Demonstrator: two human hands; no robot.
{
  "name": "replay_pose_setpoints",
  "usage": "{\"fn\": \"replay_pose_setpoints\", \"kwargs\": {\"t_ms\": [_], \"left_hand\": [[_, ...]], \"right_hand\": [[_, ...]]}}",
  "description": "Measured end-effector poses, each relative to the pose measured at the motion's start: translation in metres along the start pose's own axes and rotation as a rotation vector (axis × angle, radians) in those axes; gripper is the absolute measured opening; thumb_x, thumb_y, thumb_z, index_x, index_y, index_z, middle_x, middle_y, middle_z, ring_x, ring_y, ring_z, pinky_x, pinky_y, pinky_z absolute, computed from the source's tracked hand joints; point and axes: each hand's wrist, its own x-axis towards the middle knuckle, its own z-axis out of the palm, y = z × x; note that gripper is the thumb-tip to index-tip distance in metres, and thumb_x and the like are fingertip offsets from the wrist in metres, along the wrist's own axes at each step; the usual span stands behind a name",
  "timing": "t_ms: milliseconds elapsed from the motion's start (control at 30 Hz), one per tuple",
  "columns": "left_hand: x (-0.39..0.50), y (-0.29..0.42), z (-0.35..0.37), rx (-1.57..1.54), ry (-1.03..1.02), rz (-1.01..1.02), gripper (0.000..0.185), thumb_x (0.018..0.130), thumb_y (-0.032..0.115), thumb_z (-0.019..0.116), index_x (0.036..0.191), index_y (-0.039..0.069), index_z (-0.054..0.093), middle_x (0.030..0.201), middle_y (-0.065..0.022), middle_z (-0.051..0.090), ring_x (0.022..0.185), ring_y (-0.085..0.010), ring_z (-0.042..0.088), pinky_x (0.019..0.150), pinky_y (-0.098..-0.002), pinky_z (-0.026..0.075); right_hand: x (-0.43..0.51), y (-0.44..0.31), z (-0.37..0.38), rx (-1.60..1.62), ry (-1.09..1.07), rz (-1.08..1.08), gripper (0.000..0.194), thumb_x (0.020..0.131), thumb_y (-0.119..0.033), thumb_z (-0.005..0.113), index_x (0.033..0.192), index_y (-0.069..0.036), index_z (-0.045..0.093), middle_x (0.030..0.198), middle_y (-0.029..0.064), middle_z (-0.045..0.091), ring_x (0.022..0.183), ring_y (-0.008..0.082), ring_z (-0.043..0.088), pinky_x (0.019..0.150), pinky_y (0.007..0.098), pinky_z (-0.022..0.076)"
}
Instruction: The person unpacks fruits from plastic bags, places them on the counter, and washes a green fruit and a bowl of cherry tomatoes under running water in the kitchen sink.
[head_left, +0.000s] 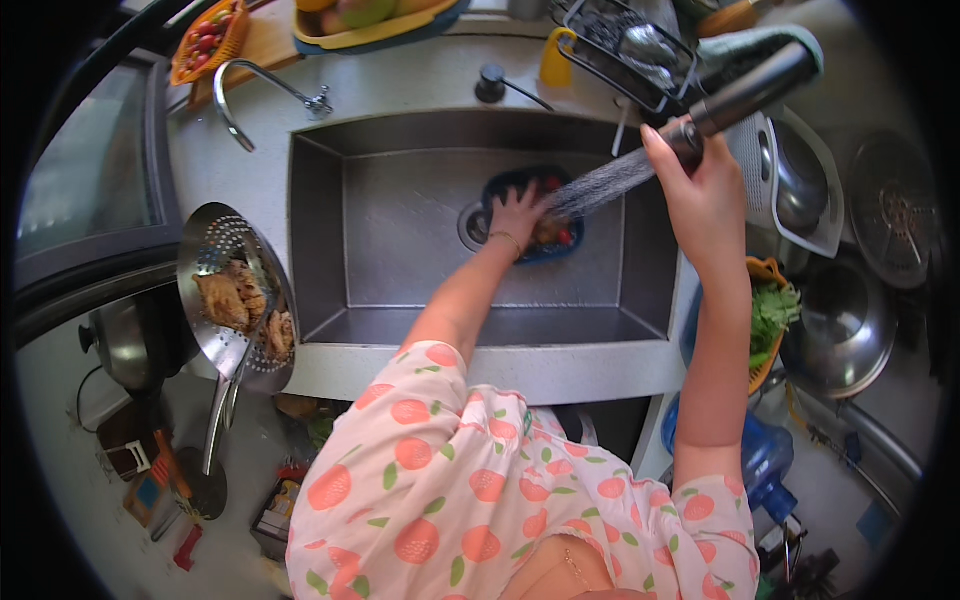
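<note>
My right hand grips a dark pull-out faucet sprayer above the right side of the stainless steel sink. A wide stream of water runs from it, down and to the left, into a dark blue basket on the sink floor. Red, tomato-like pieces show in the basket beside other food I cannot make out. My left hand reaches into the basket with its fingers spread; whether it touches the food cannot be told. The drain lies just left of the basket.
A perforated steel strainer with cooked meat sits left of the sink. A curved tap stands behind. Along the back are a fruit basket and an orange basket. Leafy greens and steel bowls are at right.
</note>
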Motion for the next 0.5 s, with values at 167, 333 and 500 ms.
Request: {"fn": "replay_pose_setpoints", "kwargs": {"t_ms": [167, 333, 500], "left_hand": [[0.012, -0.002, -0.007, -0.530, -0.103, -0.100, 0.063, 0.081, 0.037, 0.069, 0.139, 0.030, 0.046, 0.150, -0.0178, 0.031, 0.130, -0.0442, 0.037, 0.098, -0.0620, 0.038], [-0.013, 0.015, -0.010, -0.146, 0.166, -0.095, 0.063, 0.082, 0.044, 0.067, 0.139, 0.031, 0.046, 0.152, -0.0162, 0.028, 0.136, -0.0426, 0.031, 0.102, -0.0707, 0.027], [-0.007, -0.003, -0.017, 0.099, 0.010, 0.410, 0.066, 0.080, 0.047, 0.068, 0.140, 0.033, 0.045, 0.156, -0.0108, 0.026, 0.142, -0.0386, 0.022, 0.104, -0.0744, 0.019]], "right_hand": [[0.000, 0.005, 0.001, -0.007, 0.004, -0.059, 0.030, 0.090, -0.033, 0.067, 0.093, -0.005, 0.059, 0.069, 0.0025, 0.058, 0.063, 0.0128, 0.054, 0.062, 0.0286, 0.0424], [-0.001, 0.006, 0.003, 0.006, 0.039, -0.092, 0.030, 0.090, -0.034, 0.067, 0.092, -0.006, 0.059, 0.068, 0.0019, 0.057, 0.061, 0.0133, 0.053, 0.061, 0.0283, 0.0416], [-0.001, 0.007, 0.004, 0.010, 0.048, -0.101, 0.031, 0.089, -0.034, 0.068, 0.091, -0.005, 0.059, 0.068, 0.0022, 0.057, 0.062, 0.0127, 0.053, 0.061, 0.0279, 0.0416]]}}
